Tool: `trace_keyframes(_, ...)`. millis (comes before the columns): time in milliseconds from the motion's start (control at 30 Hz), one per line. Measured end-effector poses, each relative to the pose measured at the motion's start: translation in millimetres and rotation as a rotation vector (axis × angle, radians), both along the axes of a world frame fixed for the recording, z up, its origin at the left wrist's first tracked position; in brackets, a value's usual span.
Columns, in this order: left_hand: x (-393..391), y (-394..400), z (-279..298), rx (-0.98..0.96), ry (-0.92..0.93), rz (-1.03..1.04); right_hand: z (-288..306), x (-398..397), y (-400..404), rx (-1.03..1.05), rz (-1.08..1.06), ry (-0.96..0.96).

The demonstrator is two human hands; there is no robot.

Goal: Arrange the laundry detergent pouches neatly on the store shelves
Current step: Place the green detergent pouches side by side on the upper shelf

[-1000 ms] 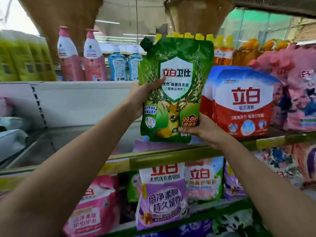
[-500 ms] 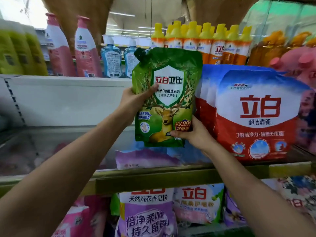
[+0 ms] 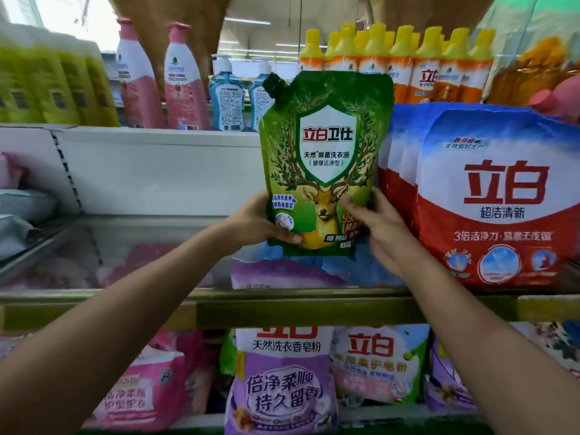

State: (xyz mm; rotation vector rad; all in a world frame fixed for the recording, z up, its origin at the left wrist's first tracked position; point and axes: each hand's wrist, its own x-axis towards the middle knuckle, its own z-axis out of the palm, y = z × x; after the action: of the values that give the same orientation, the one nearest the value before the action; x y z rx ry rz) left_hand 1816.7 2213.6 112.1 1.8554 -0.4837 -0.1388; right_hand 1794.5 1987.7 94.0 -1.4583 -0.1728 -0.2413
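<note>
Head view: green detergent pouch [image 3: 324,164] held upright above the middle shelf [image 3: 282,304], just beside the row of red-and-white pouches [image 3: 489,196]. Likely soft-walled and sloshy, glossy film probably slick, weight sitting low (judging by the bulging base); best taken at the lower corners, away from the spout cap [image 3: 274,86]. Left hand [image 3: 257,226] wrapped round the lower left edge, thumb across the front. Right hand [image 3: 378,227] curled on the lower right edge, fingertips pressing the printed face. Both grips closed on the pouch, base clear of the purple pouch [image 3: 282,274] lying flat on the shelf beneath.
</note>
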Motion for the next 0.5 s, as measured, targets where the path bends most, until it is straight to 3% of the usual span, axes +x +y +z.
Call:
trace_keyframes(133,7,7,1,0.003,-0.014,0.021,39,7,6,0.039,-0.216,-0.091)
trace_keyframes(300,2,6,-10,-0.057,0.058,-0.069,79,20,21,0.014,-0.212,-0.184)
trace_keyframes(500,6,10,-14,-0.096,-0.054,-0.024,85,26,26,0.156,-0.258,-0.156)
